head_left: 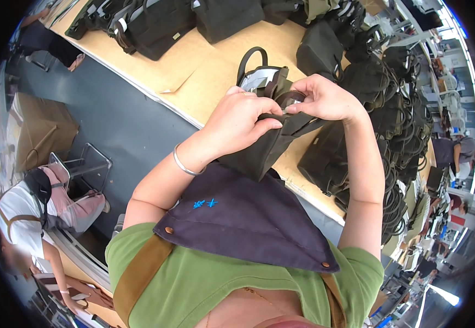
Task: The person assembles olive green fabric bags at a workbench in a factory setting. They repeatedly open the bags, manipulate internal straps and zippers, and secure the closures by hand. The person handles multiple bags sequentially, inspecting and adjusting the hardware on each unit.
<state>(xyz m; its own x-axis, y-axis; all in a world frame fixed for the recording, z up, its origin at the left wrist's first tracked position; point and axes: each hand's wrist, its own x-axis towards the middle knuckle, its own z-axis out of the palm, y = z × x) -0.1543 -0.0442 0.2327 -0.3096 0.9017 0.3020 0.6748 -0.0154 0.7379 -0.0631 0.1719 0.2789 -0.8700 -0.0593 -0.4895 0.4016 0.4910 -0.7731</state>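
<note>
A dark olive handbag (253, 154) stands tilted against my front at the edge of the table, its mouth facing up. One dark looped handle rises at its far side, and a pale lining and a brown zipper (273, 87) show in the opening. My left hand (245, 113) is closed on the near rim, thumb and fingers pinching the fabric. From the other side my right hand (325, 98) pinches the same rim, its fingertips close to the left ones. Whether a small piece sits between the fingertips cannot be made out.
The tan table (194, 90) runs diagonally ahead. Dark bags (161, 27) line its far side, and a dense heap of similar bags (390, 98) lies to the right. At left are a large brown carton (43, 131), a metal-framed chair (87, 164) and a seated person (46, 202).
</note>
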